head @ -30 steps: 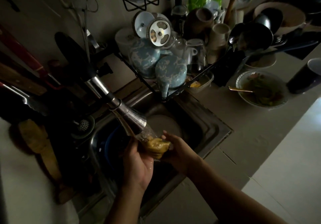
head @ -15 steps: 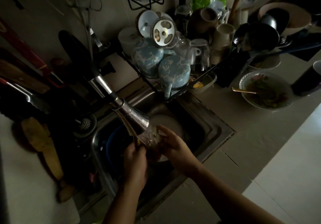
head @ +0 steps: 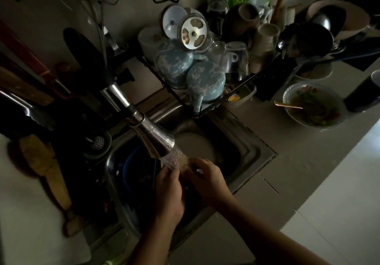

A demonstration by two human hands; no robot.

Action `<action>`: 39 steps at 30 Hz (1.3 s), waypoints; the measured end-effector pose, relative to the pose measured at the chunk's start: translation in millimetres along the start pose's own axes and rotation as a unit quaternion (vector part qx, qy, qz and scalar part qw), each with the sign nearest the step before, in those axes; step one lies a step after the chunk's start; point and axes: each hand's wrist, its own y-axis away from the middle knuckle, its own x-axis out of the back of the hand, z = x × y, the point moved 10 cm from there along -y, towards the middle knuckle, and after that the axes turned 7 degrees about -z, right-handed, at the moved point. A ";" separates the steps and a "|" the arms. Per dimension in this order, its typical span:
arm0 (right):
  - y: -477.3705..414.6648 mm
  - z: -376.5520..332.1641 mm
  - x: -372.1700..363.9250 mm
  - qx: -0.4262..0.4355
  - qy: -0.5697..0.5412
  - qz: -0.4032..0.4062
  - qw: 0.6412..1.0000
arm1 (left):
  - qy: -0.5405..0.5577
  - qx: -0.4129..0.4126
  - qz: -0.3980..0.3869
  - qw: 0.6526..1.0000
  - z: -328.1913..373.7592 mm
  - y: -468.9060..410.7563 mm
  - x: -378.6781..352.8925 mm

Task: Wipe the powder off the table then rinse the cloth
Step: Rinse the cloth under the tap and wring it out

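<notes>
1. The cloth sits hidden between the two hands, directly under the stream of water (head: 174,159); none of its fabric shows, so its look cannot be told.
2. The left hand (head: 169,192) and the right hand (head: 205,179) press together over the sink (head: 253,151), fingers curled inward and closed around whatever lies between them, most likely the cloth.
3. Just above the grip, the metal spray head of the faucet (head: 156,135) slants down, and the water breaks over the knuckles.
4. Behind the hands, inside the basin, lies a pale round plate (head: 195,145); to the left of the grip a blue-rimmed bowl (head: 128,166) sits deep in shadow.
5. Beyond the grip, a wire dish rack (head: 205,108) holds two blue patterned pots (head: 205,81), lids, glasses and mugs.
6. To the right and farther back, on the pale tiled counter (head: 308,162), stands a flowered bowl (head: 314,106) with food and a spoon.
7. Left of the grip, a wooden paddle (head: 45,166) rests on a white surface; the room is dim, with utensils hanging on the wall.
8. A second ago a yellowish wad of cloth showed between the hands under the stream; half a second ago the hands had closed in, and they are now pressed tighter, covering it entirely.
</notes>
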 end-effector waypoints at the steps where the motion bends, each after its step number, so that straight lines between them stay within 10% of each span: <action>1: -3.0 -0.5 4.6 0.003 0.001 0.016 1.000 | -0.004 -0.004 -0.002 1.000 -0.4 0.3 0.6; 7: -6.8 21.0 11.7 -0.097 -0.218 0.094 0.967 | -0.044 -0.048 -0.030 0.997 5.5 6.9 -10.1; 16: 5.0 -4.5 -0.7 0.061 -0.052 0.003 0.997 | 0.071 -0.008 0.015 0.997 15.1 -8.8 -4.5; 27: -14.8 21.8 15.9 -0.102 -0.240 0.067 0.963 | -0.264 -0.076 -0.105 0.956 -2.8 12.8 -14.0; 33: -4.0 4.9 1.4 -0.054 -0.276 0.020 0.959 | -0.299 -0.235 0.024 0.924 40.2 23.0 0.0; 39: 8.8 -7.3 -4.1 0.000 -0.242 -0.001 0.970 | -0.252 -0.227 0.097 0.936 50.6 11.6 14.7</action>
